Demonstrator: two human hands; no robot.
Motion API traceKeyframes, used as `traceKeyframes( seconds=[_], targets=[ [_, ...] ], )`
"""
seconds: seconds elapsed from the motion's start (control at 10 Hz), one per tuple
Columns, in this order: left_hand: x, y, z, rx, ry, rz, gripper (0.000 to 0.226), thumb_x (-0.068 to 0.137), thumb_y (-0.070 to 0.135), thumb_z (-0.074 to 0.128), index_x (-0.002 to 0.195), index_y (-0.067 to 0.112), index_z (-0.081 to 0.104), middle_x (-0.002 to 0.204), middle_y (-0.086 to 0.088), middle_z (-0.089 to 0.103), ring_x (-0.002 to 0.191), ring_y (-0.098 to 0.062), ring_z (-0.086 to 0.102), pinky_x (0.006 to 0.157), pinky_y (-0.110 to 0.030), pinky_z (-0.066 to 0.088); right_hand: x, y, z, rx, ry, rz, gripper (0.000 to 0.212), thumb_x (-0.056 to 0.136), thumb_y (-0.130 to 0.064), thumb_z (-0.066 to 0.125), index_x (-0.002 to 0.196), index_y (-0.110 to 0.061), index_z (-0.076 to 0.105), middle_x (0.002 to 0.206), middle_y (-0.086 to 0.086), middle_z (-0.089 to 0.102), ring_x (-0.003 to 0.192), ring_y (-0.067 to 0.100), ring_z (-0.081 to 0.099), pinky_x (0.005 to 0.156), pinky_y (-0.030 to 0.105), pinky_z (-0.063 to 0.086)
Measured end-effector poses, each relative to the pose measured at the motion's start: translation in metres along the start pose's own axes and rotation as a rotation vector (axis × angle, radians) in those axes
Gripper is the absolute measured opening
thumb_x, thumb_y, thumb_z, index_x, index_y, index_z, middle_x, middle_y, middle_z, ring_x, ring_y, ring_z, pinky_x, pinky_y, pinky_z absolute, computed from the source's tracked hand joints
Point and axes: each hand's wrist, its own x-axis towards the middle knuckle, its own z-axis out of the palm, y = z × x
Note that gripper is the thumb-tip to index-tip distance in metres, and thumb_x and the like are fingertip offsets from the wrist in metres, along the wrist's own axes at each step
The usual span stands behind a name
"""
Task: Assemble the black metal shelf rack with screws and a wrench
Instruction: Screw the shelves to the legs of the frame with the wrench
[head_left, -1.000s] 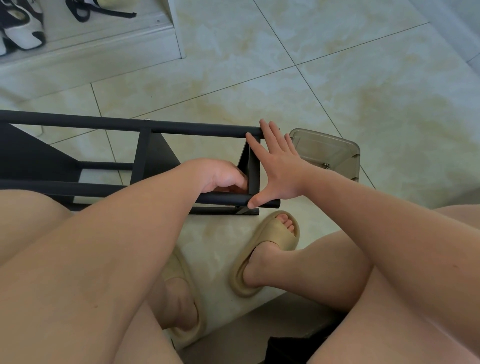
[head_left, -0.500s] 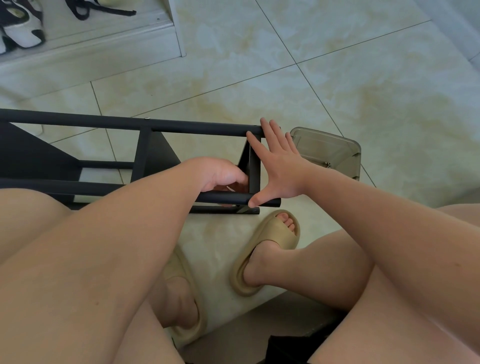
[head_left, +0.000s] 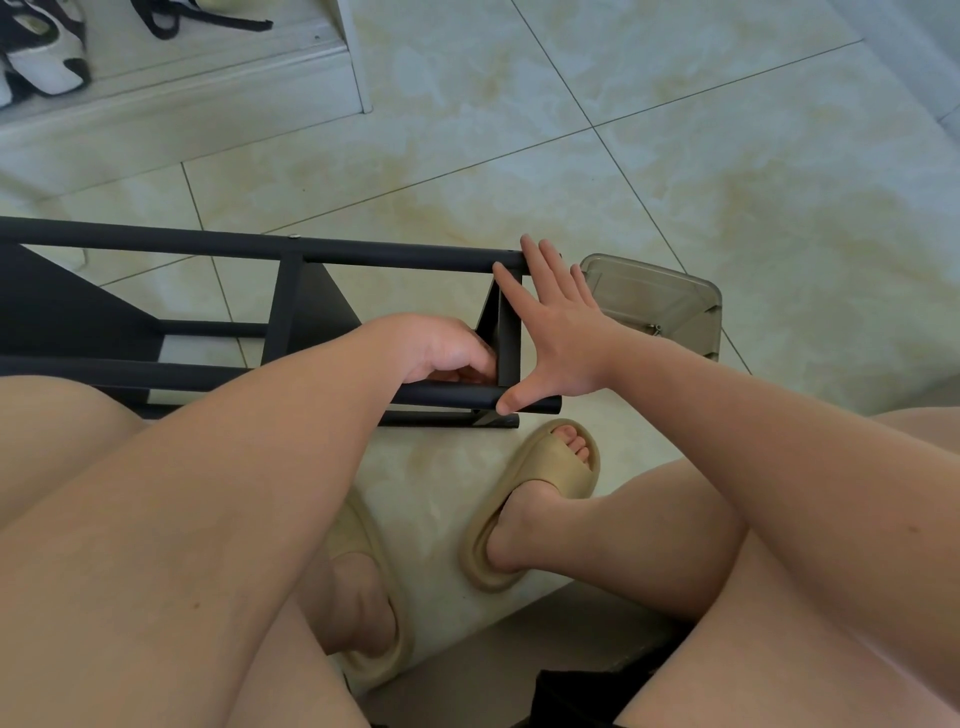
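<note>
Black metal shelf rack (head_left: 208, 243): lies on its side on the tiled floor (head_left: 675, 156), end frame toward the person's knees.

Right hand (head_left: 561, 338): spread flat, fingers at the upper tube's end and thumb on the lower tube; it braces without gripping.

Left hand (head_left: 441, 348): fingers curled inside the end corner; what it holds cannot be told.

Grey plastic box (head_left: 649, 296): just beyond the right hand.

Risks, judged:
- The rack skids from under the flat palm.
- A fastener worked blind cross-threads or drops.
- The curled fingers get pinched.
</note>
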Motion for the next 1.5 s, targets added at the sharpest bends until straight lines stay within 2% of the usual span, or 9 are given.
traceKeyframes(
  seconds=[0.4,0.6,0.8,1.0,1.1,1.2,1.3,1.4,1.5],
  targets=[
    [0.0028,-0.0029,-0.0016,-0.078,-0.036,0.008,0.017,0.090,0.002,0.060,0.094,0.013,0.073,0.095,-0.004,0.073,0.089,-0.017,0.066,0.090,-0.029,0.051,0.0006,0.0003,0.0008,0.003,0.003,0.002,0.152,0.057,-0.081,0.076,0.160,-0.016,-0.017,0.160,0.017,-0.035,0.147,0.034,-0.034,0.123,0.054,-0.011],
    [-0.0003,0.0004,0.0012,0.061,-0.020,-0.049,0.015,0.085,0.019,0.069,0.098,0.013,0.075,0.085,-0.002,0.075,0.079,-0.020,0.067,0.076,-0.032,0.054,0.0000,0.0001,0.0005,-0.003,0.004,0.001,0.152,0.058,-0.081,0.076,0.160,-0.016,-0.016,0.160,0.018,-0.035,0.147,0.034,-0.034,0.123,0.055,-0.010],
    [0.0013,-0.0004,0.0009,0.023,0.003,-0.007,0.013,0.086,0.009,0.066,0.095,0.011,0.075,0.091,-0.005,0.074,0.090,-0.022,0.067,0.102,-0.038,0.049,0.0005,0.0000,0.0005,-0.007,0.001,0.001,0.152,0.058,-0.081,0.075,0.160,-0.016,-0.017,0.160,0.018,-0.035,0.147,0.034,-0.034,0.123,0.055,-0.011],
    [-0.0007,-0.0003,-0.0015,-0.034,-0.043,0.018,0.016,0.088,0.002,0.063,0.090,0.014,0.074,0.090,-0.004,0.073,0.089,-0.020,0.065,0.094,-0.033,0.051,0.0005,0.0004,0.0005,-0.009,0.005,0.002,0.152,0.058,-0.082,0.075,0.160,-0.016,-0.017,0.160,0.018,-0.035,0.147,0.034,-0.034,0.123,0.055,-0.011],
    [-0.0026,0.0001,-0.0018,-0.065,-0.046,0.023,0.019,0.088,-0.001,0.061,0.090,0.013,0.073,0.082,0.001,0.073,0.081,-0.014,0.066,0.076,-0.023,0.052,0.0005,0.0000,0.0005,-0.010,0.004,0.002,0.152,0.058,-0.081,0.075,0.159,-0.016,-0.017,0.160,0.018,-0.035,0.147,0.034,-0.034,0.123,0.055,-0.011],
    [-0.0020,-0.0003,-0.0008,-0.060,-0.012,0.001,0.016,0.090,0.005,0.061,0.099,0.010,0.073,0.096,-0.004,0.075,0.095,-0.020,0.068,0.091,-0.031,0.053,0.0004,0.0002,0.0006,-0.009,0.004,0.001,0.152,0.058,-0.082,0.075,0.159,-0.016,-0.017,0.160,0.018,-0.035,0.148,0.035,-0.034,0.123,0.055,-0.011],
    [-0.0016,0.0001,0.0010,0.015,0.012,-0.035,0.019,0.088,0.015,0.064,0.104,0.008,0.073,0.108,-0.012,0.074,0.097,-0.026,0.069,0.092,-0.037,0.053,0.0003,0.0001,0.0009,-0.007,0.002,-0.002,0.152,0.059,-0.082,0.075,0.159,-0.016,-0.017,0.160,0.018,-0.035,0.147,0.035,-0.034,0.123,0.054,-0.011],
    [-0.0025,0.0014,0.0016,0.046,-0.009,-0.037,0.023,0.087,0.018,0.066,0.107,0.009,0.073,0.096,-0.009,0.075,0.084,-0.024,0.068,0.079,-0.033,0.055,0.0005,0.0003,0.0011,-0.006,0.002,0.000,0.152,0.058,-0.082,0.075,0.159,-0.016,-0.017,0.160,0.017,-0.036,0.147,0.034,-0.035,0.123,0.054,-0.011],
    [-0.0029,0.0019,0.0019,0.063,0.005,-0.023,0.018,0.087,0.016,0.067,0.103,0.010,0.074,0.094,-0.007,0.075,0.085,-0.022,0.066,0.084,-0.033,0.053,0.0007,0.0003,0.0015,-0.002,-0.001,0.000,0.152,0.058,-0.082,0.075,0.159,-0.017,-0.017,0.160,0.017,-0.036,0.147,0.034,-0.035,0.123,0.054,-0.011]
  ],
)
